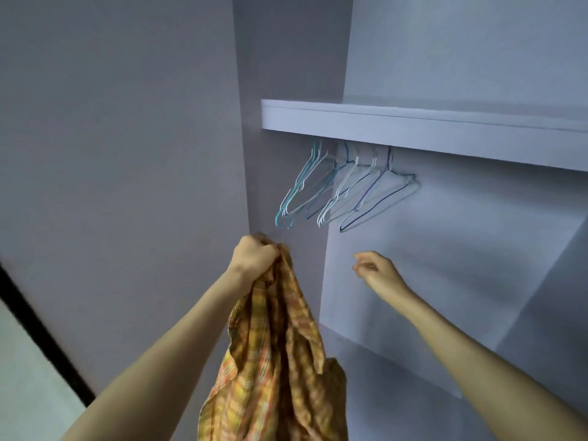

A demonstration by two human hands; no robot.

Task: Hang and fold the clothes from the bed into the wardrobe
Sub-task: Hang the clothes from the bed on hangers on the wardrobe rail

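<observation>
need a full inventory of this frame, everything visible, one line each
shirt: 1, orange-yellow plaid, bunched, hanging from the left hand
hangers: several, exact count unclear, teal, white and dark blue wire, hanging empty under the shelf
shelf: 1, white, upper wardrobe
wardrobe: 1, white, open interior ahead
left hand: 1, gripping the shirt's top
right hand: 1, holding nothing, reaching up below the hangers
</observation>
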